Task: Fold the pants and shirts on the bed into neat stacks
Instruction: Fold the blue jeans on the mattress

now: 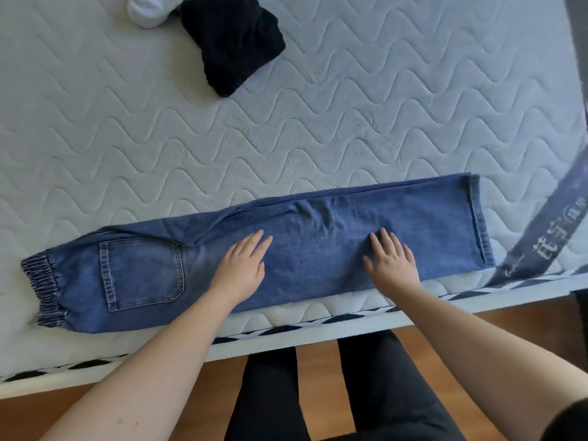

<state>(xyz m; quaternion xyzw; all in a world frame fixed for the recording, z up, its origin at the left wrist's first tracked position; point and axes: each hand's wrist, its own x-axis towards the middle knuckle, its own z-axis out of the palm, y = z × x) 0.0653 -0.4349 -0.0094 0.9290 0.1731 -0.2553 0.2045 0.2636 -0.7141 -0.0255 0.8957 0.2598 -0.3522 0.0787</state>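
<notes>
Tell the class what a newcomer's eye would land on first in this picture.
The blue jeans stretch along the near edge of the mattress, with the left hand and right hand pressing flat on them. At the far side lies a black garment beside a white one.

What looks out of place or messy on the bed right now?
The black garment and the white garment lie crumpled together at the far edge of the mattress, not folded or stacked. The jeans lie slightly askew to the near edge, flat under the left hand and right hand. Nothing looks damaged.
</notes>
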